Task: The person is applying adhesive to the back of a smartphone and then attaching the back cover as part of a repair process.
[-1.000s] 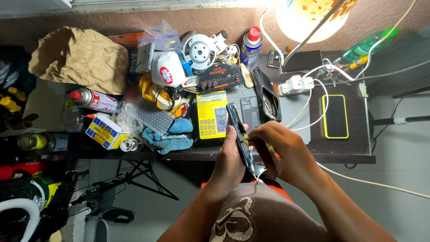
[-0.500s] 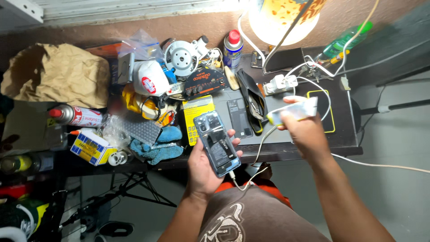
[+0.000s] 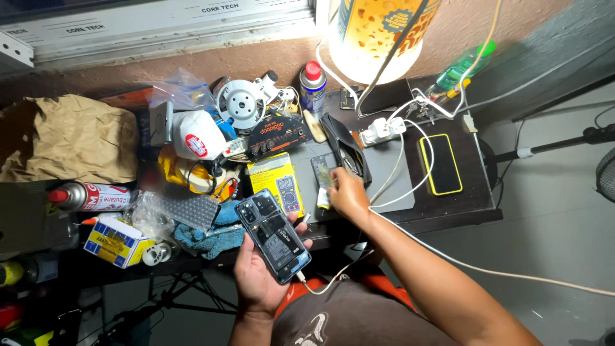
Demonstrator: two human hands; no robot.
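Since half a second earlier, the right hand (image 3: 346, 195) had been lowered onto small parts on the workbench (image 3: 448, 211), while the opened phone (image 3: 274, 236), back cover off and cable plugged in, was gripped in the left hand (image 3: 256, 279), reassembly evidently undone.

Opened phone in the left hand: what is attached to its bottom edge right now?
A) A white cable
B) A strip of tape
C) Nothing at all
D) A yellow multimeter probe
A: a white cable runs from the bottom edge of the opened phone, which lies back-open in the left hand, while the right hand reaches to the table.
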